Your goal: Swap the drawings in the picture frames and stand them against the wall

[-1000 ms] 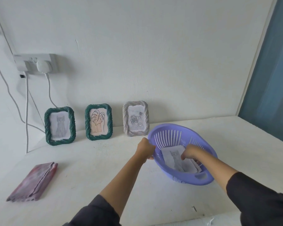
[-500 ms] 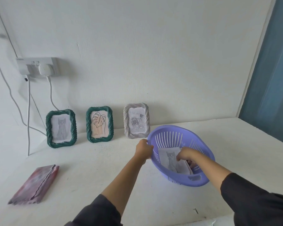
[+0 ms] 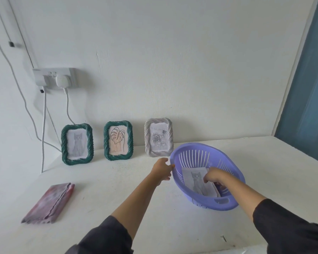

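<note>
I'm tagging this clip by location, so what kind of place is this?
Probably a room in a home: a white table against the wall, a wall socket with a plug in it, and a framed cat drawing.

1. Our right hand [image 3: 212, 177] covers the right edge of the cat drawing [image 3: 195, 182] in the purple basket [image 3: 209, 149]. We cannot tell whether its curled fingers pinch the paper or only rest on it.
2. The sheets [image 3: 216, 193] beneath that drawing show only as slivers.
3. Our left hand [image 3: 162, 168] meets the basket's rim, and we cannot tell whether it grips.
4. The writing on the rose drawing [image 3: 158, 137] in the grey frame [image 3: 147, 140] is too small for us to read.
5. Our sleeves [image 3: 106, 237] run off the bottom edge.
6. The folded cloth [image 3: 50, 202] blurs at its near end.
</note>
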### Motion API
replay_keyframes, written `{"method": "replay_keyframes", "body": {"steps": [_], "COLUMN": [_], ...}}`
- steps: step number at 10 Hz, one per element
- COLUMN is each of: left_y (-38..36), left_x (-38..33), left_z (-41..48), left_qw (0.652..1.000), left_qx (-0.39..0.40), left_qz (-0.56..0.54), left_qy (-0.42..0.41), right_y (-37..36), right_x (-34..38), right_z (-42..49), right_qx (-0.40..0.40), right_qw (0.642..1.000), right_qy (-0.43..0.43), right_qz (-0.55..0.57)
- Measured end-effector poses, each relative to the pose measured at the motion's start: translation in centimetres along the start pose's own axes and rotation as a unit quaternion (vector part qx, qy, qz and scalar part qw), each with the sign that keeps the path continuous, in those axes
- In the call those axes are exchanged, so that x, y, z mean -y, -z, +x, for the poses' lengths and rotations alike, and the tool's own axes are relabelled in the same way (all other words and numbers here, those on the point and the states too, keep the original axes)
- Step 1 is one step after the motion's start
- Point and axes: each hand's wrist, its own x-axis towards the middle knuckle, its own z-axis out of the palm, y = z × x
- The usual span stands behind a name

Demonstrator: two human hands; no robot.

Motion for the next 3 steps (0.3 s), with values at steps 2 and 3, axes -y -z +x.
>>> {"method": "replay_keyframes", "body": {"steps": [2,3], "left_y": [3.2,5.7], "left_x": [0.5,0.7], "left_z": [-1.1,-1.7], "left_qw": [0.999,0.991], "left_qx": [-0.034,-0.089], "left_qz": [0.034,0.097], "left_qy": [-0.018,-0.028], "right_y": [0.3,0.5], "right_x": [0.9,2.3], "right_z": [0.1,0.2], "right_qx": [-0.03,-0.08], "right_qw": [0.999,0.995], "right_qy": [0.013,0.058], "right_qz": [-0.018,-0.031]}}
